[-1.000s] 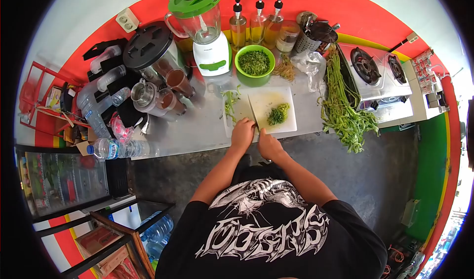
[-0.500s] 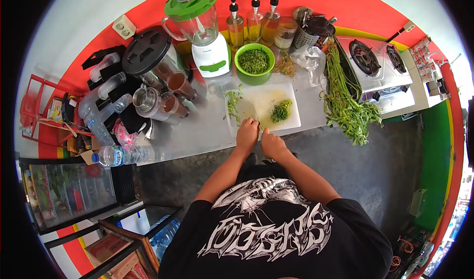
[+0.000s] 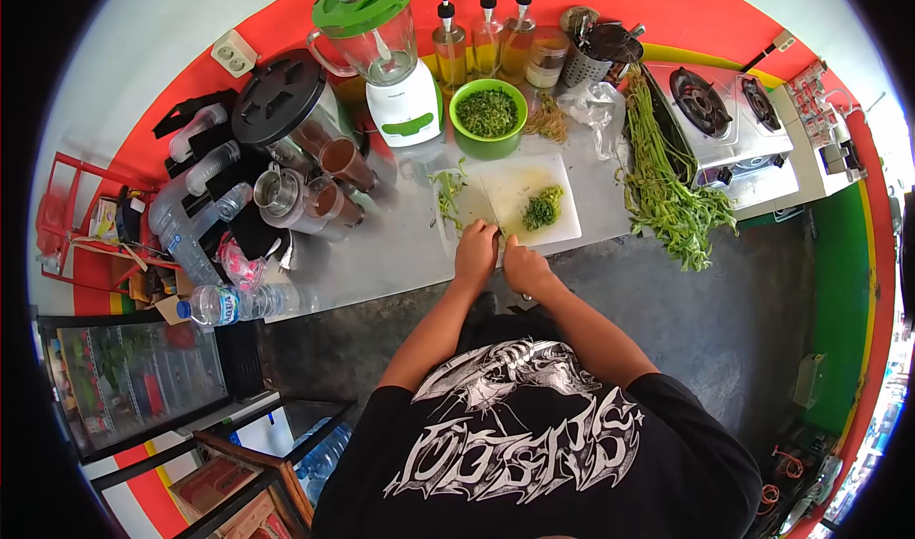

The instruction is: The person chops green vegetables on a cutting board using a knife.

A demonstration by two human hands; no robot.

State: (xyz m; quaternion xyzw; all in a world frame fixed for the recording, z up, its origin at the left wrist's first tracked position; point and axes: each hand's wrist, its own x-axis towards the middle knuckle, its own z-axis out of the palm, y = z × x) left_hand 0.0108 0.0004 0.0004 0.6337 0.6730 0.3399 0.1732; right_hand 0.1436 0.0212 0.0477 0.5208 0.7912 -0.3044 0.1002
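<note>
**Noted chopped greens (image 3: 542,209) on a white cutting board (image 3: 560,179)**

Saw the right hand (image 3: 527,268) clenched at the near edge of the board, wrapped round what looked like the grip of a knife (image 3: 493,207), with the blade pointing away across the board (grip itself hidden in the fist). Saw the left hand (image 3: 477,253) just beside it, fingers bent well in, near the blade. Could not tell its hold, with fingertips too small and partly covered.

Found the chopped greens in a small heap right of the blade, apart from both hands. Spotted loose leafy sprigs (image 3: 450,198) on the board's left part. Noted a green bowl (image 3: 488,147) of cut greens on the desk (image 3: 400,244), just beyond the board, with a blender (image 3: 405,115) to its left. Logged a long bundle of leafy stems (image 3: 667,196) near the stove (image 3: 739,129), leaves reaching past the desk's near edge.
</note>
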